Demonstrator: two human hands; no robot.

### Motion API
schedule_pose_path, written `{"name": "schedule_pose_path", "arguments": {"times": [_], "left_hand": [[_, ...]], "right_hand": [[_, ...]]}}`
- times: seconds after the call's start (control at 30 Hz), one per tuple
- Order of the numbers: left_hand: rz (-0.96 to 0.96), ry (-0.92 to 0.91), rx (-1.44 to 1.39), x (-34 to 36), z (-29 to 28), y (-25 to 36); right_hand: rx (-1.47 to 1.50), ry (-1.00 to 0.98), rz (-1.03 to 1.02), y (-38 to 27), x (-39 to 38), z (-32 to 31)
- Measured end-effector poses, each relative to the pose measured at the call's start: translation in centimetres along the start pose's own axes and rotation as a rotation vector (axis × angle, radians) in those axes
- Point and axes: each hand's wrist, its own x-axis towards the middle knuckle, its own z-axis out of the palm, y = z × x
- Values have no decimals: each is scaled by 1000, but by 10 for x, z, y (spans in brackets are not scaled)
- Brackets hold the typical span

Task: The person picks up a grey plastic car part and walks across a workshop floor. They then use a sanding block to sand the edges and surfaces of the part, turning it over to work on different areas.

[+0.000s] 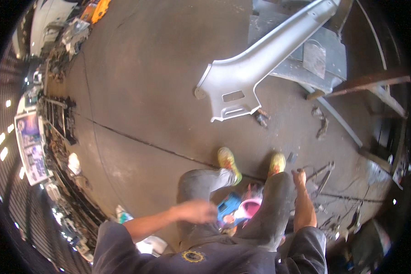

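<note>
With left hand (198, 211) blurred and right hand (299, 177) curled, I cannot tell either's grip.

Bare left forearm (151, 223), emerging from dark left sleeve (116, 242), slanted inward; bare left hand (196, 211) overlapping grey-trousered left thigh (190, 192) in view, blurred, finger pose indistinct. Bare right forearm (304, 209) extended forward; bare right hand (299, 178) just outside grey-trousered right knee (282, 181), finger pose unclear.

From here, the left hand (196, 211) is just a blur; whether the right hand (299, 178) grips anything, I can't tell. Beyond both, the silver panel (242, 74) is cut off at its far end.
</note>
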Motion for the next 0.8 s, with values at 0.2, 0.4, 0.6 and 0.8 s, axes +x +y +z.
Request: {"name": "schedule_pose_path", "arguments": {"times": [0.2, 0.4, 0.6, 0.8], "left_hand": [[-115, 1607, 176, 79, -141, -104], [266, 1534, 908, 107, -238, -78], [709, 1353, 612, 131, -222, -63], [1105, 1511, -214, 123, -145, -17]], "right_hand": [[-126, -4, 167, 128, 138, 124], [-130, 23, 137, 109, 183, 156], [-66, 112, 85, 106, 177, 154], [135, 384, -50, 79, 124, 89]]}}
